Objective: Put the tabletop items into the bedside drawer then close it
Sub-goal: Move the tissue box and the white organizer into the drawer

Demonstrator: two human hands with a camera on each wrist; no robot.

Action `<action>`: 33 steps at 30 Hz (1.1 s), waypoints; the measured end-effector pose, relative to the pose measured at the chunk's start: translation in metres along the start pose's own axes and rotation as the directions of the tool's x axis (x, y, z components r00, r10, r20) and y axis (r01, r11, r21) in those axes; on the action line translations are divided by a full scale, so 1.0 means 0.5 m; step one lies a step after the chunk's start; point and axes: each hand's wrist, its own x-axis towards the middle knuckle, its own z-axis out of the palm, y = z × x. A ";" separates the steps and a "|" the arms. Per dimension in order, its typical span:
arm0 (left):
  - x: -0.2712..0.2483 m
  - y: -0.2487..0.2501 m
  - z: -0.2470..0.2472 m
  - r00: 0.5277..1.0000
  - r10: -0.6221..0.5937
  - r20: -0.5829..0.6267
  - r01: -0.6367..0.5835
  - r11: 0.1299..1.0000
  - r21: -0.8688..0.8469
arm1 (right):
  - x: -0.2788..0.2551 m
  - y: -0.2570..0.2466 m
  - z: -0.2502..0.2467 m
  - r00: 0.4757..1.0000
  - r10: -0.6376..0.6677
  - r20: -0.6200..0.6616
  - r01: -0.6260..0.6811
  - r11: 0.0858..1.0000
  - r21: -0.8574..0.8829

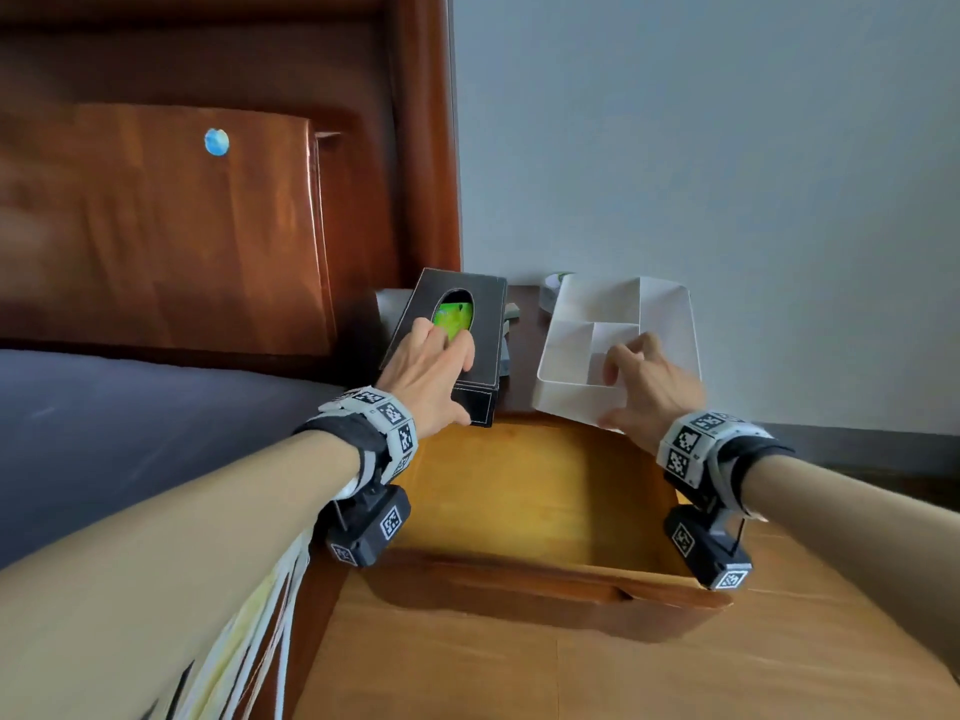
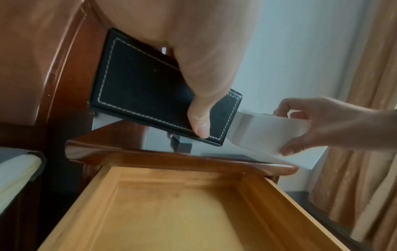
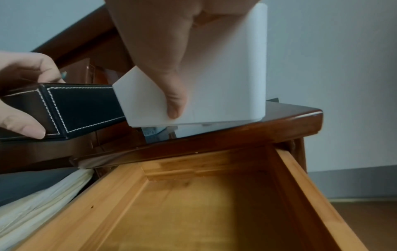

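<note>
**Ann:** Hands on both items at once! Left hand (image 1: pixel 431 374) grips the black tissue box (image 1: pixel 452 324), fingers over the top by the oval opening, thumb curled round the near end.

**Ben:** The left wrist view backs that up: thumb (image 2: pixel 198 122) pressed on the stitched end panel, and the tissue box tilted, its near end raised off the bedside surface (image 2: pixel 128 152).

**Ann:** On the other side, right hand (image 1: pixel 649 381) holds the white divided tray (image 1: pixel 670 314) at its near corner, fingers curled over the rim into a compartment, thumb against the outer wall.

**Ben:** From the right wrist, that thumb (image 3: pixel 175 101) lies flat on the tray's white side. Tray's tipped up too, far end low on the surface, near end lifted.

**Ann:** Box and tray sit just beside each other, box to the left by the wooden headboard (image 1: pixel 208 226), tray to the right near the wall (image 1: pixel 727 148).

**Ben:** And below both, the drawer (image 1: pixel 519 589) is pulled wide open, pale wood bottom showing.

**Ann:** Behind the tray there's a small white-and-green thing (image 1: pixel 550 291); I can't tell what it is. Something grey peeks out under the box as well, too hidden to name.

**Ben:** Bed (image 1: pixel 130 423) with a dark sheet off to the left.
</note>
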 end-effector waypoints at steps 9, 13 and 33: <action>-0.024 0.059 -0.120 0.990 0.023 0.139 -0.018 0.999 -0.035 | -0.100 -0.035 -0.117 0.974 0.065 0.218 -0.083 0.994 0.077; -0.073 0.089 -0.181 0.974 0.010 0.226 0.000 0.999 -0.044 | -0.185 -0.052 -0.176 0.934 0.057 0.353 -0.102 0.988 0.112; -0.131 0.012 -0.102 0.790 0.029 0.612 0.174 0.947 -0.270 | -0.210 -0.083 -0.138 0.773 0.033 0.634 -0.137 0.984 0.116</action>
